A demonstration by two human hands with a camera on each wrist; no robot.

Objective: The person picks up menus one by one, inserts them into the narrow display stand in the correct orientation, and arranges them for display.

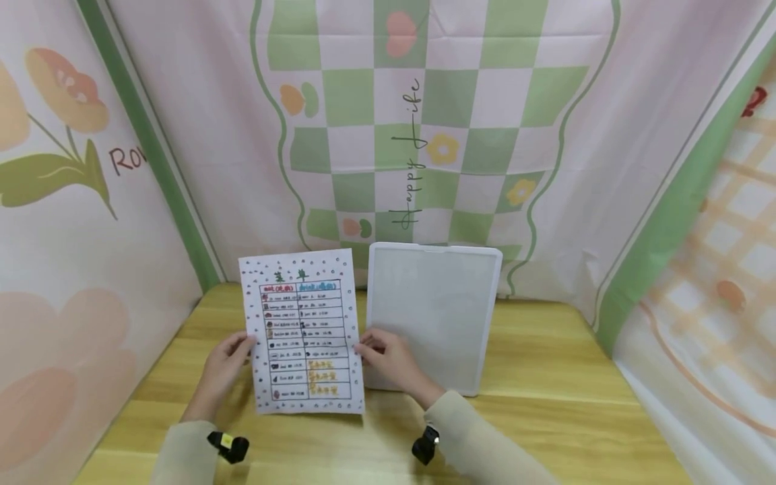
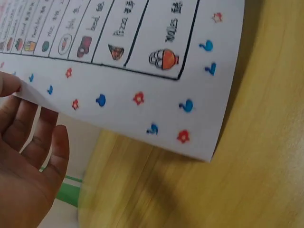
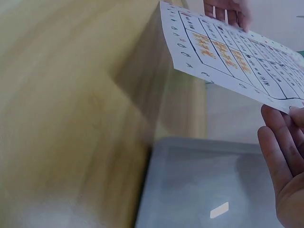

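While the left hand pinches the left edge of the paper sheet between thumb and loosely spread fingers, the right hand pinches its right edge the same way, so the sheet is held lifted and tilted above the wooden table, near its front edge. Just beside it to the right, a white rectangular tray with rounded corners leans toward the patterned backdrop. The sheet is thin, hand-drawn with a ruled table and coloured dots.
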